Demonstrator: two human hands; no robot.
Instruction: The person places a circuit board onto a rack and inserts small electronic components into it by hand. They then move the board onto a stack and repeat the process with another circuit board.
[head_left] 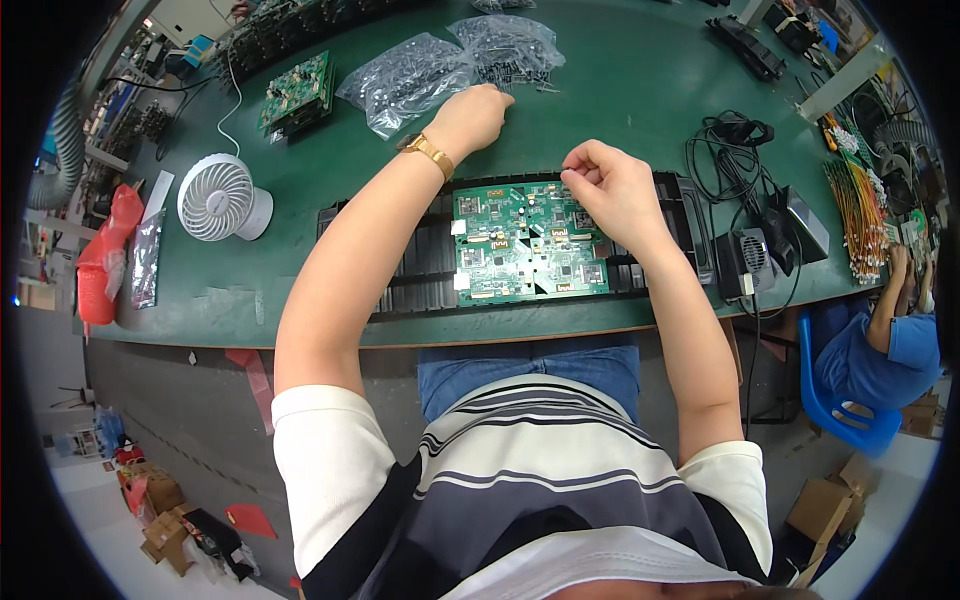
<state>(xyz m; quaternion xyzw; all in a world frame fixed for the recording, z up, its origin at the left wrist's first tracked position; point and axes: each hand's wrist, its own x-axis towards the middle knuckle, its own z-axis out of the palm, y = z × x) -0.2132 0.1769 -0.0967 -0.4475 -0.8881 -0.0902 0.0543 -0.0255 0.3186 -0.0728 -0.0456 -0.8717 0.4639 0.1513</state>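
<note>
Green rectangular circuit board (512,268): in black plastic tray (420,262), green desk's (640,110) 6 o'clock.
Left hand (474,120): curled, contents can't tell, by small black parts (518,75), 12 o'clock.
Right hand (616,196): pinched narrow, contents can't tell, board's 1 o'clock edge.

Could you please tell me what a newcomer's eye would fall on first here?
Probably the bright green circuit board on a black tray near the front of the green bench, with the right hand at its far edge. Next might come the clear plastic bags farther back, with the left hand close in front of them. The white fan also stands out, at the bench's left.
</note>
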